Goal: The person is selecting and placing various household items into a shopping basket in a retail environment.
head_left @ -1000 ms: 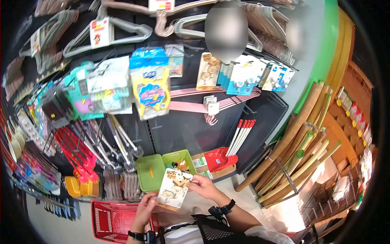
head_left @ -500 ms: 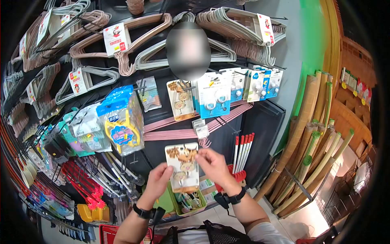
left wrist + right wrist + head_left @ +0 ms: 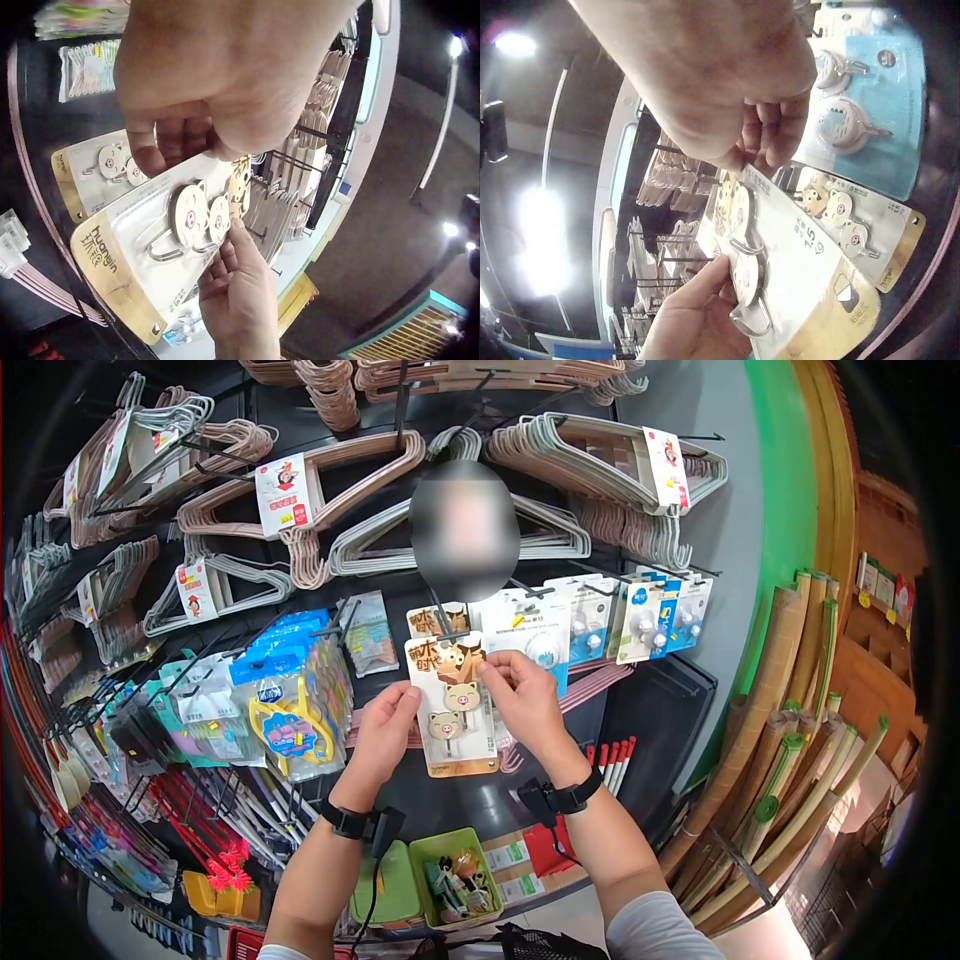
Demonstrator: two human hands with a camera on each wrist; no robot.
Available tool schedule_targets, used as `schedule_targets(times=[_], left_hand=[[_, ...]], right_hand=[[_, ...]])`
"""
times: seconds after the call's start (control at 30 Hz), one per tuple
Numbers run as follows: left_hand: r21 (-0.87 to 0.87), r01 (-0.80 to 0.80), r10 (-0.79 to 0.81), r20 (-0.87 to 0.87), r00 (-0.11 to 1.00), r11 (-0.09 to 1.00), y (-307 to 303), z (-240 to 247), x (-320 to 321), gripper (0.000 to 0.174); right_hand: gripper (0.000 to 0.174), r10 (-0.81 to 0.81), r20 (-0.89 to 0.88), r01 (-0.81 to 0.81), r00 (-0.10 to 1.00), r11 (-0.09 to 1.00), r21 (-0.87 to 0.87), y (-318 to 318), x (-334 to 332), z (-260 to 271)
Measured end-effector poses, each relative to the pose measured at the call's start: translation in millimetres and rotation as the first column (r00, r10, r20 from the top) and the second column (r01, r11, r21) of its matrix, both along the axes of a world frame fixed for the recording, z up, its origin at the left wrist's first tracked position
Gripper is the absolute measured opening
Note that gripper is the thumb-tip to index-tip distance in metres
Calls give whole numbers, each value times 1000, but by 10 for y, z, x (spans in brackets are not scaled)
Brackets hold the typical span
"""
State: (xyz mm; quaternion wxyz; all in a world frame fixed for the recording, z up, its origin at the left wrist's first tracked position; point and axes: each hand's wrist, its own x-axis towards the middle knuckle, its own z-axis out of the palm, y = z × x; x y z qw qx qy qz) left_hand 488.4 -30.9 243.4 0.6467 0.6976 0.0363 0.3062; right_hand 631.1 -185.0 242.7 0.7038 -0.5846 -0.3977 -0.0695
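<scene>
Cream hook card [image 3: 458,705]: right hand [image 3: 530,700] pinches its upper right edge, thumb against curled fingers; left hand [image 3: 385,732] grips the left edge likewise. Directly behind hangs a matching card [image 3: 428,622]. Step judged: positioning for hanging. Next move probably calls for aligning its top with the peg [image 3: 438,607].

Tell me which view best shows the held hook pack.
The head view: the held hook pack faces it almost squarely, all corners showing. The left wrist view shows it slanted; the right wrist view, more sharply slanted, one corner cut off.
</scene>
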Motion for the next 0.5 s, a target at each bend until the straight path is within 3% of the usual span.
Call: schedule_targets(times=[0.5], left_hand=[[226, -111, 125, -50, 991, 968, 105, 56, 128, 27]], right_hand=[[21, -28, 21, 29, 999, 999, -30, 38, 124, 67]])
